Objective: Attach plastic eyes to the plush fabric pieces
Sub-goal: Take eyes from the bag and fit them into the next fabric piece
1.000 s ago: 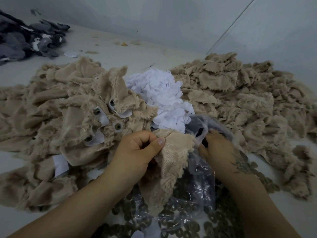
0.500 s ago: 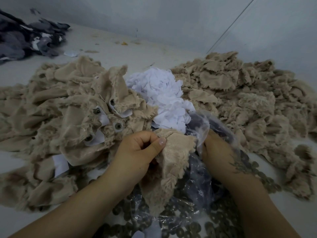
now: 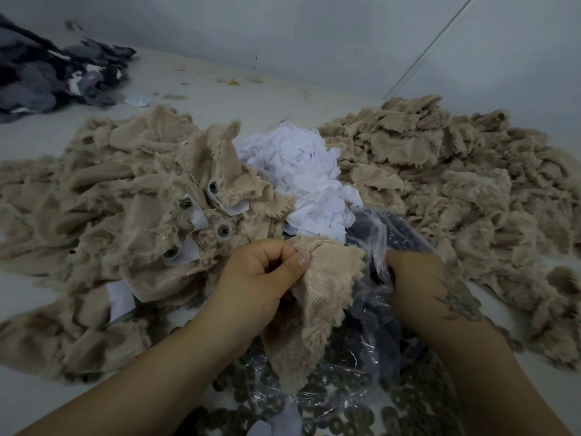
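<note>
The left hand point(image 3: 261, 278) holds 1 tan plush piece point(image 3: 317, 306), its grip pinching the piece's top edge between thumb and curled fingers; the piece hangs down and toward the person from that pinch, long axis running roughly away-to-near. Just right of the piece, the right hand point(image 3: 418, 278) reaches into a clear plastic bag point(image 3: 371, 234) that seems to hold the plastic eyes; its fingers are buried in the film, so I cannot tell whether its grip is spread or pinching anything. The right hand is the nearer to the eyes, the left to the fabric. Any eye drawn out must travel leftward to the pinched edge. Left of the left grip lie finished pieces point(image 3: 188, 221) with eye backs showing.
</note>
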The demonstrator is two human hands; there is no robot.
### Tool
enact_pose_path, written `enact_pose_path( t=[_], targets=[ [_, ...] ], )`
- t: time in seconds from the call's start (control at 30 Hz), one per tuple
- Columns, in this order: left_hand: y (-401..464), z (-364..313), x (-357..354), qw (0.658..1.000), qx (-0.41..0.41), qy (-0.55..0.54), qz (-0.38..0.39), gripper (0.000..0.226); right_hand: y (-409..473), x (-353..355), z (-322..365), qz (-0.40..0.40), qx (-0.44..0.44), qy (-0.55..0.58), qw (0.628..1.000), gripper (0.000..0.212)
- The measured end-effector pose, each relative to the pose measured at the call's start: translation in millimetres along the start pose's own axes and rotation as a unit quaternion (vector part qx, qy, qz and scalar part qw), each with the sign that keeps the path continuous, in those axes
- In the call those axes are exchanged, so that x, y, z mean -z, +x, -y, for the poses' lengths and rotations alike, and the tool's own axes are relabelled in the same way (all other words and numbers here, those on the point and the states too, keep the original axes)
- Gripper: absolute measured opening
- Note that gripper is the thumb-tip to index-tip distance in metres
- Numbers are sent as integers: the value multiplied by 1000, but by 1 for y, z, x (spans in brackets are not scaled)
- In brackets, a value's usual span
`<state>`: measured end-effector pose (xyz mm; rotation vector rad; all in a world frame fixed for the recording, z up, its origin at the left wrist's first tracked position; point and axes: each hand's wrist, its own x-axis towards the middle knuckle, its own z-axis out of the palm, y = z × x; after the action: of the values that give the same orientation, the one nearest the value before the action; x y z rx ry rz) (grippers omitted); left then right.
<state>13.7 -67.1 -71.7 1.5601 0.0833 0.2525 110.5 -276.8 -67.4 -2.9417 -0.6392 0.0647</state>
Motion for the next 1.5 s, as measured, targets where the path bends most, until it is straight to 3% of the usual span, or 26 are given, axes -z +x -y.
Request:
enact_pose_path(
  t=[0.33, 0.4, 0.57, 0.63, 0.7, 0.8, 0.93, 1.07, 1.17, 1.27, 1.37, 1.5],
  targets=[
    [0, -1, -1, 1000, 6, -11, -3, 25, -3, 8, 7, 32, -27, 10, 999, 3],
    [0, -1, -1, 1000, 5, -5, -3, 26, -3, 12, 11, 17, -47, 14, 999, 10],
    [0, -2, -1, 1000, 14, -8, -4, 26, -8, 29, 13, -120, -135, 132, 975, 25],
    [0, -1, -1, 1000, 13, -6, -6, 25, -14, 38, 17, -230, -102, 162, 954, 21],
    [0, -2, -2, 1000, 10, -8, -8, 24, -22, 44, 28, -282, -60, 203, 936, 18],
    [0, -2, -2, 1000, 4, -17, -16, 24, -30, 48, 42, -233, -45, 297, 925, 14],
    [-2, -4, -1, 999, -5, -40, -32, 25, -35, 55, 45, -106, -32, 378, 919, 15],
    [-3, -7, -1, 998, -1, -56, -36, 26, -34, 51, 49, 3, -8, 348, 938, 19],
    [-3, -8, -1, 998, -7, -55, -22, 24, -33, 44, 58, 59, 11, 411, 910, 25],
    [-4, -9, -1, 999, -20, -41, -8, 22, -33, 36, 64, 53, 9, 476, 878, 26],
    [-5, -8, -1, 999, -33, -9, 7, 21, -31, 25, 64, 5, -13, 490, 872, 25],
    [-5, -7, -2, 999, -37, 11, -5, 18, -31, 22, 68, 13, 4, 559, 829, 26]
  ],
)
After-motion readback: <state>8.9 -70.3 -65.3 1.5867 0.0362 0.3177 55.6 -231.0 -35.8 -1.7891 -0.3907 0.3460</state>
